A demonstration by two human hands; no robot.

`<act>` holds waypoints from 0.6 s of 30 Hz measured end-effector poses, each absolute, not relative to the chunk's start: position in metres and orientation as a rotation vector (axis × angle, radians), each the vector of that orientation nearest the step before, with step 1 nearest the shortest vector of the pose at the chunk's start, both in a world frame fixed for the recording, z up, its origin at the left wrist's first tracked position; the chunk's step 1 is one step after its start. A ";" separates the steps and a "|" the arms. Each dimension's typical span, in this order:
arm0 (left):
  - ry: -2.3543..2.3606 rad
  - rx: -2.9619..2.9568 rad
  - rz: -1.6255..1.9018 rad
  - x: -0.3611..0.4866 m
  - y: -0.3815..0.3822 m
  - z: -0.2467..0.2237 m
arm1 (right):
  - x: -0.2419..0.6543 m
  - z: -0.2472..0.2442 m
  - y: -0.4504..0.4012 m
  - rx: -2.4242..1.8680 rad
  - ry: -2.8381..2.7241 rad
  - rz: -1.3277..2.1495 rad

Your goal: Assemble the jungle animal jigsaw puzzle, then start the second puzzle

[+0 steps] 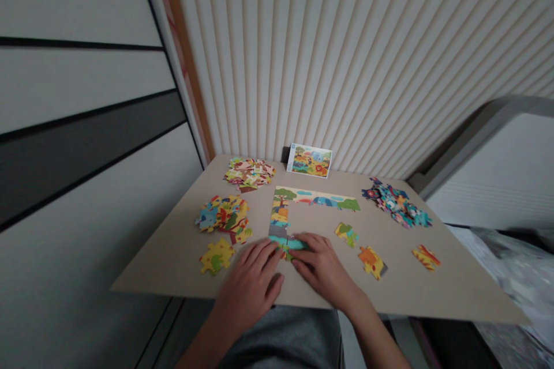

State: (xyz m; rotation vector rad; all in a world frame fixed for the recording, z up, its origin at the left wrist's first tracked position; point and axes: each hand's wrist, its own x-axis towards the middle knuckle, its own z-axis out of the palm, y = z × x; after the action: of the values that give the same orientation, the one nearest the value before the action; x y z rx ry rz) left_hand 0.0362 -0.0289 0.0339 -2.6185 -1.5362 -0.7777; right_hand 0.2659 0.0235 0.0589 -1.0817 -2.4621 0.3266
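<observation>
A partly joined jigsaw puzzle [279, 213] lies on the table, its strips forming a corner along the top and left side. At the low end of the left strip, my left hand [253, 274] rests with fingers stretched out and fingertips on the pieces, the thumb apart. My right hand [320, 265] is closed over a turquoise-and-green puzzle piece [298, 244] at the same spot, fingers above and thumb at its lower edge. The fingers partly hide these pieces. Loose beside my left hand is a yellow puzzle piece [217, 256].
Right of my hands lie a green-yellow piece [347, 233], an orange piece [372, 262] and a striped piece [426, 257]. Piles of pieces sit at left [225, 216], back left [249, 173] and right [397, 202]. A picture card [309, 160] leans at the back of the table [173, 265].
</observation>
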 end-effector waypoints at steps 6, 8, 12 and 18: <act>-1.548 -2.668 -0.732 0.035 -0.027 0.033 | 0.263 0.061 0.024 -1.122 -2.501 0.273; -1.558 -2.680 -0.718 0.036 -0.027 0.034 | 0.262 0.062 0.024 -1.139 -2.516 0.262; -1.577 -2.683 -0.703 0.036 -0.026 0.036 | 0.261 0.068 0.025 -1.164 -2.545 0.230; -1.604 -2.688 -0.673 0.038 -0.025 0.037 | 0.258 0.075 0.023 -1.195 -2.570 0.195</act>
State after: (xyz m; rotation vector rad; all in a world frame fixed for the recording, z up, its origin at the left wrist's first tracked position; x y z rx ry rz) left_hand 0.0375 -0.0251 0.0370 -2.6881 -1.6045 -0.6728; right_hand 0.2579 0.0230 0.0752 -1.1953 -2.5699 0.1949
